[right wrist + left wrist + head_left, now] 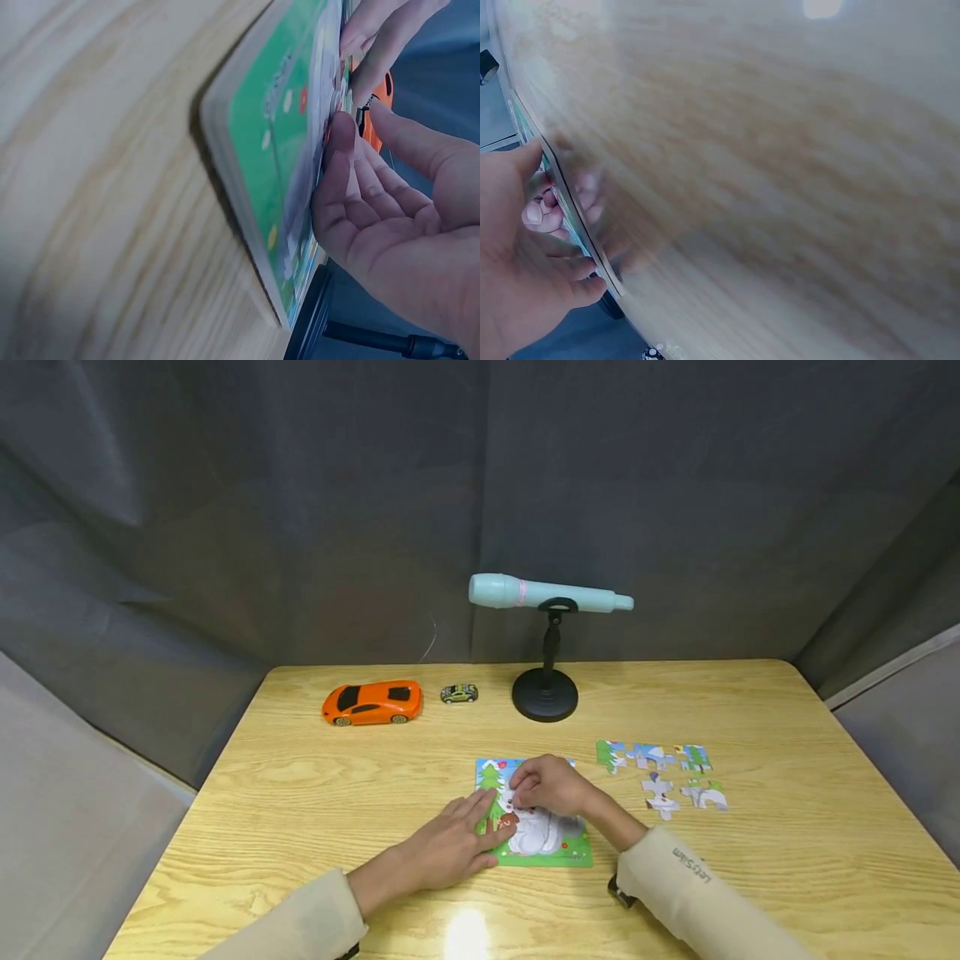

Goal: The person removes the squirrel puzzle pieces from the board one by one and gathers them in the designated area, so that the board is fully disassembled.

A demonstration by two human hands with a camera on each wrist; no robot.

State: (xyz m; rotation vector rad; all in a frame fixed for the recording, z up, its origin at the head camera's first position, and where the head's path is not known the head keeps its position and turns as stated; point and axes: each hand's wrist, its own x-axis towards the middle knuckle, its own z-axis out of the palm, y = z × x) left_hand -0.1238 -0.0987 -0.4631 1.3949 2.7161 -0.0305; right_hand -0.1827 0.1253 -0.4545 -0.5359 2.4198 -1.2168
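A picture puzzle (pixel 543 858) lies on the table, showing a green tree, a white animal and a green lower border. My left hand (pixel 453 843) rests at its left side, with outstretched fingers on the board. Over its upper middle, the curled fingers and thumb of my right hand (pixel 551 787) seem to pinch a puzzle piece at the animal's face; the fingers hide most of that piece. In the right wrist view, the board's green corner (pixel 255 127) lies beside the bent fingers of my right hand (pixel 397 210). The left wrist view shows my left hand (pixel 525 247) along the board's edge.
Several loose puzzle pieces (pixel 660 793) lie to the right of the board. Behind it stands a light blue microphone (pixel 585 598) on a black stand (pixel 545 695). An orange toy car (pixel 375 703) and a small patterned car (pixel 459 693) sit at the back left.
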